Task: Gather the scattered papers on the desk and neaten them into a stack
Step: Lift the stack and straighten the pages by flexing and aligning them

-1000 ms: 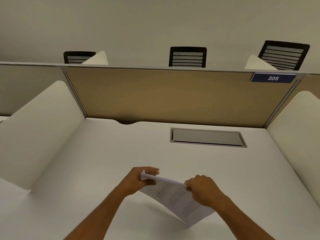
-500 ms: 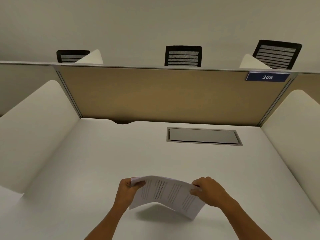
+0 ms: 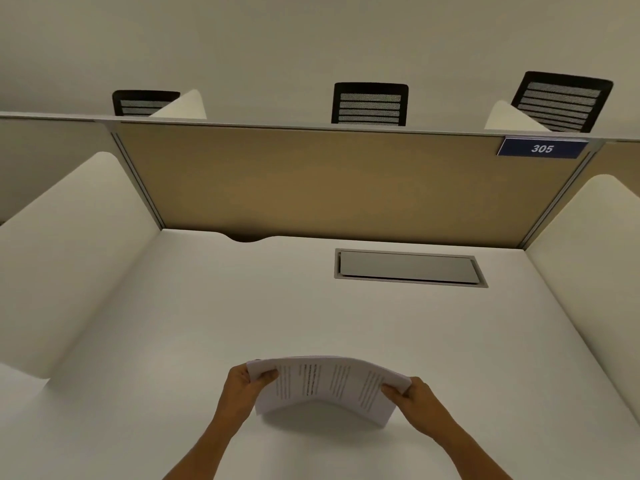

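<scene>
My left hand [image 3: 242, 388] and right hand [image 3: 414, 396] pinch the papers [image 3: 329, 384] by opposite short ends, long axis sideways, bowed above the desk [image 3: 242, 306].

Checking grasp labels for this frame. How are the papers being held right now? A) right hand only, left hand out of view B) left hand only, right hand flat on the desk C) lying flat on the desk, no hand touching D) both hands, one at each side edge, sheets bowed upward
D: the left hand and the right hand each pinch a side edge of the papers, which arch up in the middle above the desk.
</scene>
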Demonstrator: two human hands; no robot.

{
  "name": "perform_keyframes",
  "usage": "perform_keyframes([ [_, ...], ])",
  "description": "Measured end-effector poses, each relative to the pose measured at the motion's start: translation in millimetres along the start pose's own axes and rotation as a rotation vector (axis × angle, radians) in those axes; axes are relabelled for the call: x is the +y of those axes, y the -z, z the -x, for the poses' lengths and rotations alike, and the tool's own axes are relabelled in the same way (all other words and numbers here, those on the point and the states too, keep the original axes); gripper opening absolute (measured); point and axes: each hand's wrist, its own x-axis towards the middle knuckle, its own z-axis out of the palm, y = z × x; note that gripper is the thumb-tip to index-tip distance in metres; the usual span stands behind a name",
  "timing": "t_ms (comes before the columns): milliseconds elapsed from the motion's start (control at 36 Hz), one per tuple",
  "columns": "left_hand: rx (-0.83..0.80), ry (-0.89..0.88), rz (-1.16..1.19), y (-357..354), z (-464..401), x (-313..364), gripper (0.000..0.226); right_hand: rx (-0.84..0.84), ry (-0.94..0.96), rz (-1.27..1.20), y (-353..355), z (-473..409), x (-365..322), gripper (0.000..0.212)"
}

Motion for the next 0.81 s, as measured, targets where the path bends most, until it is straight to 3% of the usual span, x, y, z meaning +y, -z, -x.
perform_keyframes([
  [278, -0.005, -0.018, -0.023, 7, -4, -16, 0.017, 0.082, 0.077, -0.022, -9, 2, -7, 0.03],
  [806, 0.016, -0.039, -0.115, 7, -5, -33, 0.021, 0.136, 0.073, 0.029, -12, -4, 7, 0.029],
])
